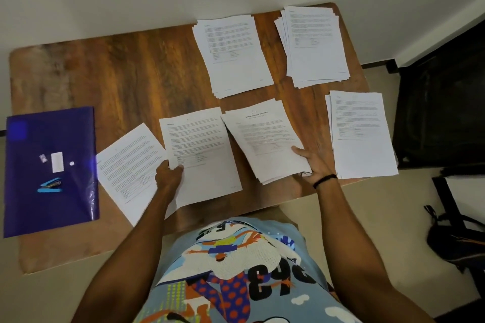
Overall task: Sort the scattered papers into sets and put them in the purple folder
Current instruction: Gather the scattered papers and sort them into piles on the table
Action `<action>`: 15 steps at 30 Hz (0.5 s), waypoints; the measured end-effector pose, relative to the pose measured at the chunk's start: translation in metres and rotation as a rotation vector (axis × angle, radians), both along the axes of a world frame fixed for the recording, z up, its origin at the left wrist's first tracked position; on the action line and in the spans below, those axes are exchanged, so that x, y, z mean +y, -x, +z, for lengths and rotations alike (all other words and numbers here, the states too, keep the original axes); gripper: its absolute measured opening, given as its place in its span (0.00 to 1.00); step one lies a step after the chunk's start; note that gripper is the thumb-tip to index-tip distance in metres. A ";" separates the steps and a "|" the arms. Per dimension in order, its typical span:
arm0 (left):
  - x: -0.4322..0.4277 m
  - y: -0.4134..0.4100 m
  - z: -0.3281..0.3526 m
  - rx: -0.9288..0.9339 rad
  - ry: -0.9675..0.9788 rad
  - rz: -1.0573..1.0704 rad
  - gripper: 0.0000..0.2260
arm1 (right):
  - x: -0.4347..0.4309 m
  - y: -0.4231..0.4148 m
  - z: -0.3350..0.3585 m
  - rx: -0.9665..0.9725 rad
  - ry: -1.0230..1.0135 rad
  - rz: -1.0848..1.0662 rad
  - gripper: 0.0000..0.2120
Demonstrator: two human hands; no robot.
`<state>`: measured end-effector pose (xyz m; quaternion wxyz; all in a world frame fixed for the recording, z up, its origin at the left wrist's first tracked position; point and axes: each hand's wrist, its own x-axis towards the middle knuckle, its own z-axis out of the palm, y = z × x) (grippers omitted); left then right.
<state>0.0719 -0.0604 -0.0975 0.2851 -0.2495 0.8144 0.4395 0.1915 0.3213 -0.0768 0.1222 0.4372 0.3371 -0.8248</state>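
The purple folder [49,170] lies closed at the table's left end, overhanging the edge. My left hand [168,177] pinches the lower left edge of a printed sheet [199,155] near the front of the table. A single sheet [128,170] lies angled to its left. My right hand [313,161] grips the lower right corner of a stack with a title page [265,139]. Other paper stacks lie at the back middle [233,55], back right [315,44] and front right [362,134].
A blue stapler [50,185], a small white box [57,162] and tiny items rest on the folder. The wooden table [131,78] stands against a white wall. A dark chair [443,107] is at the right, a black bag [456,238] on the floor.
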 end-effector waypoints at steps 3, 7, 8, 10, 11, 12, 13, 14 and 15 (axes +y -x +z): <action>0.002 0.000 0.001 -0.037 -0.047 -0.049 0.17 | -0.003 -0.008 -0.002 0.075 0.115 -0.051 0.29; 0.012 -0.002 0.003 -0.071 -0.133 -0.080 0.19 | -0.034 0.003 0.006 0.041 0.071 0.104 0.25; 0.017 -0.002 0.003 -0.078 -0.159 -0.077 0.18 | -0.045 0.007 0.006 0.014 0.031 0.164 0.20; 0.024 -0.001 0.006 -0.109 -0.189 -0.075 0.16 | -0.067 0.016 -0.001 -0.049 -0.099 0.278 0.18; 0.028 0.000 0.006 -0.126 -0.194 -0.064 0.15 | -0.079 0.019 -0.005 -0.088 -0.201 0.319 0.19; 0.030 0.001 0.005 -0.132 -0.196 -0.042 0.13 | -0.089 0.021 -0.014 -0.125 -0.309 0.341 0.20; 0.033 0.002 0.007 -0.130 -0.197 -0.010 0.13 | -0.096 0.021 -0.028 -0.157 -0.422 0.360 0.22; 0.035 0.004 0.006 -0.112 -0.193 0.029 0.14 | -0.103 0.020 -0.042 -0.181 -0.522 0.385 0.27; 0.036 0.006 0.005 -0.088 -0.182 0.054 0.16 | -0.107 0.018 -0.059 -0.183 -0.600 0.414 0.32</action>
